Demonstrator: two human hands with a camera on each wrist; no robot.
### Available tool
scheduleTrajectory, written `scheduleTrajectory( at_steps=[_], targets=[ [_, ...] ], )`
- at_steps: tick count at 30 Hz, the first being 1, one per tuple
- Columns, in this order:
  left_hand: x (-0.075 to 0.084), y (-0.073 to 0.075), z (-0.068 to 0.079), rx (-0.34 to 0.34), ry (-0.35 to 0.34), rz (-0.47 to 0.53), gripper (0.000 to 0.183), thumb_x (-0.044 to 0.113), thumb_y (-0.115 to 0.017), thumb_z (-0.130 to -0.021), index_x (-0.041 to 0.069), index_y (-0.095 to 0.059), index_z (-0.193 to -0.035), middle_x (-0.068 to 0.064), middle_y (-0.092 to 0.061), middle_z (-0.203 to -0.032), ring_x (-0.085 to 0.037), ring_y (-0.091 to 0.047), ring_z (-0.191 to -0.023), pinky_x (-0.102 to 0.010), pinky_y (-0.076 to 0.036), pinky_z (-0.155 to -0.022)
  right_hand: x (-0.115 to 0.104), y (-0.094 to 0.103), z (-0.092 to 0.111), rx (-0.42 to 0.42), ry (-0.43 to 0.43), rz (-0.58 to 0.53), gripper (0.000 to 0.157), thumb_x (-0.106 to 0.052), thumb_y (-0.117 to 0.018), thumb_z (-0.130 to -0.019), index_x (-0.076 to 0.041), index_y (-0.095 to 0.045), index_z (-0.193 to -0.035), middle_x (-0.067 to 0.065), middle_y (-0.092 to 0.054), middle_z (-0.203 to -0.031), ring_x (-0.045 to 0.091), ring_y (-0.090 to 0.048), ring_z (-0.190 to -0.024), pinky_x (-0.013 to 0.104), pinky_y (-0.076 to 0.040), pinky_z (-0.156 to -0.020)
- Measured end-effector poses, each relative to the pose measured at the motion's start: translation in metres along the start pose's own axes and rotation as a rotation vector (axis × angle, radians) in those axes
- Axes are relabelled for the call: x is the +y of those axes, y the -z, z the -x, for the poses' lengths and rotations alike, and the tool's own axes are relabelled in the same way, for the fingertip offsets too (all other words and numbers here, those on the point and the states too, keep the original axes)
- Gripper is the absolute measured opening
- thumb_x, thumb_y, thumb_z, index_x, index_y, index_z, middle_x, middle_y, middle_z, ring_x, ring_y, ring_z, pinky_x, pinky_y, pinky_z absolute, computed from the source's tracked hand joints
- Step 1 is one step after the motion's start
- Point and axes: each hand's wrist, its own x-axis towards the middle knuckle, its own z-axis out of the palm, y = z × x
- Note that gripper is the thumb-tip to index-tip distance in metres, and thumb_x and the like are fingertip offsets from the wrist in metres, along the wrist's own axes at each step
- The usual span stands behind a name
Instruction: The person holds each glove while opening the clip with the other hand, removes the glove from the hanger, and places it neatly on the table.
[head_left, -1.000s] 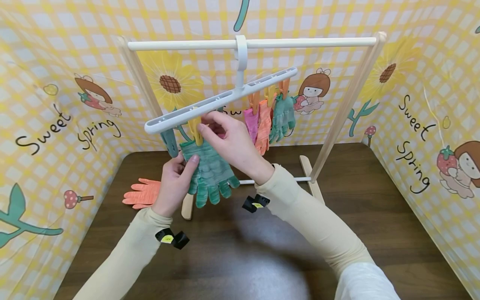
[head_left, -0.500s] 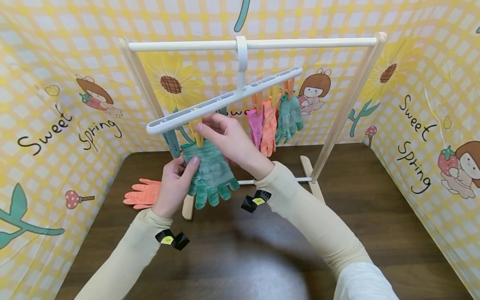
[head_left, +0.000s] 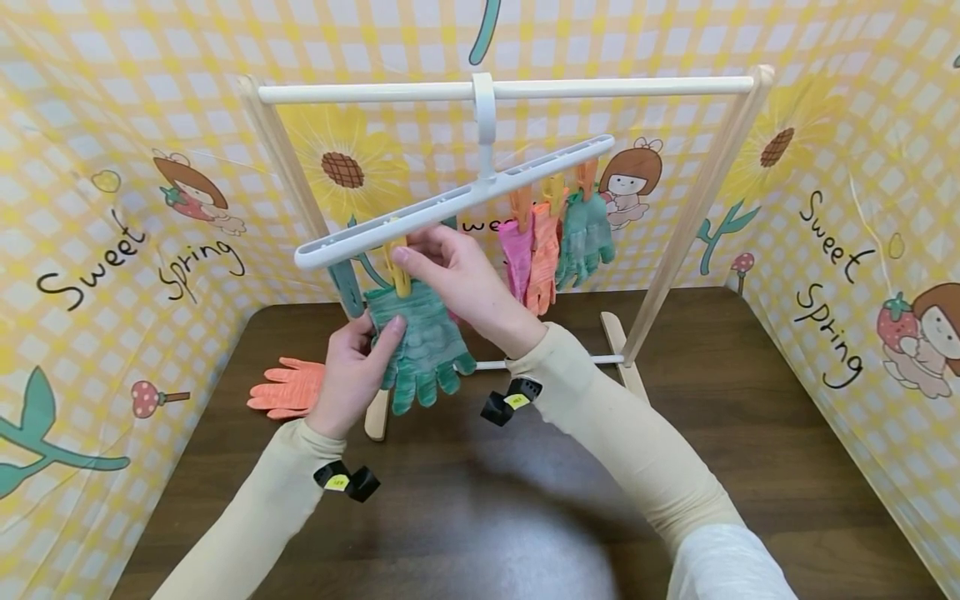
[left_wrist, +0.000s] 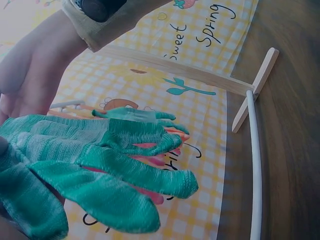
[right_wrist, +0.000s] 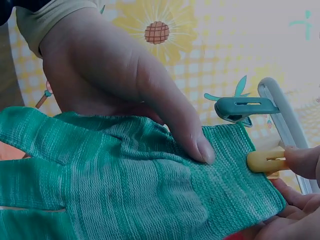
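A green striped knit glove (head_left: 427, 342) hangs fingers-down under the left half of a light grey clip hanger (head_left: 450, 201). My left hand (head_left: 351, 367) pinches it by the side near the cuff, thumb in front. Thumb and fingers of my right hand (head_left: 480, 283) pinch a yellow clothespin (head_left: 402, 282) attached to the hanger. In the right wrist view the tip of that clothespin (right_wrist: 260, 162) overlaps the cuff edge, and the left thumb (right_wrist: 197, 142) presses the knit. Beside it a teal clothespin (head_left: 347, 287) hangs with nothing in it.
Pink (head_left: 517, 254), orange (head_left: 544, 258) and green gloves (head_left: 587, 237) hang from clothespins on the hanger's right half. Another orange glove (head_left: 287, 389) lies on the dark wooden table (head_left: 480, 525). A wooden rack's white top rod (head_left: 615, 87) carries the hanger.
The tilted hanger has turned slightly, its right end and the gloves there shifting right. Both hands keep their holds on the green glove and yellow clothespin, drifting only a little.
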Motion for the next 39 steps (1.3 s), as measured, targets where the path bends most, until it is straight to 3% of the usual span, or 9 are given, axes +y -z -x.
scheduleTrajectory(
  at_steps=[7,15,22,35,39],
  targets=[
    [0.0,-0.001,0.002,0.003,-0.022,-0.013,0.023,0.012,-0.059,-0.106,-0.006,-0.07,-0.115,0.011,-0.073,-0.094,-0.007,-0.071,-0.082,-0.022,-0.058,-0.072,-0.003,0.0,0.002,0.008,-0.009,-0.007,0.028,-0.015,-0.061,-0.107,0.0,-0.064,-0.13,0.012,-0.069,-0.117,0.017,-0.066,-0.104,0.03,-0.053,-0.094],
    [-0.006,0.0,0.01,-0.032,0.015,-0.002,0.026,0.015,-0.06,-0.107,-0.002,-0.069,-0.123,0.011,-0.074,-0.101,-0.009,-0.073,-0.087,-0.026,-0.06,-0.075,-0.001,-0.001,0.004,0.013,0.002,-0.006,0.029,-0.016,-0.061,-0.106,-0.001,-0.064,-0.131,0.013,-0.069,-0.119,0.017,-0.068,-0.105,0.046,-0.054,-0.098],
    [-0.009,0.001,0.013,-0.037,0.027,-0.007,0.026,0.018,-0.06,-0.107,-0.003,-0.069,-0.121,0.011,-0.074,-0.099,-0.009,-0.072,-0.086,-0.025,-0.06,-0.074,0.001,0.0,0.005,0.011,0.024,0.019,0.031,-0.015,-0.062,-0.106,-0.002,-0.063,-0.134,0.013,-0.07,-0.123,0.017,-0.069,-0.109,0.033,-0.056,-0.095],
    [-0.013,0.0,0.016,-0.045,0.036,-0.004,0.024,0.013,-0.059,-0.107,-0.004,-0.069,-0.121,-0.001,-0.075,-0.104,-0.009,-0.072,-0.088,-0.025,-0.06,-0.077,-0.002,0.001,0.009,0.026,0.093,0.112,0.028,-0.016,-0.063,-0.105,-0.001,-0.068,-0.129,0.011,-0.072,-0.12,0.016,-0.068,-0.099,0.029,-0.056,-0.091],
    [-0.012,0.0,0.016,-0.048,0.035,-0.005,0.025,0.013,-0.058,-0.107,-0.003,-0.069,-0.123,-0.002,-0.075,-0.106,-0.009,-0.072,-0.09,-0.024,-0.059,-0.078,-0.002,0.002,0.01,0.024,0.103,0.132,0.028,-0.016,-0.063,-0.105,-0.002,-0.067,-0.129,0.01,-0.073,-0.117,0.016,-0.066,-0.092,0.029,-0.056,-0.083]
  ],
)
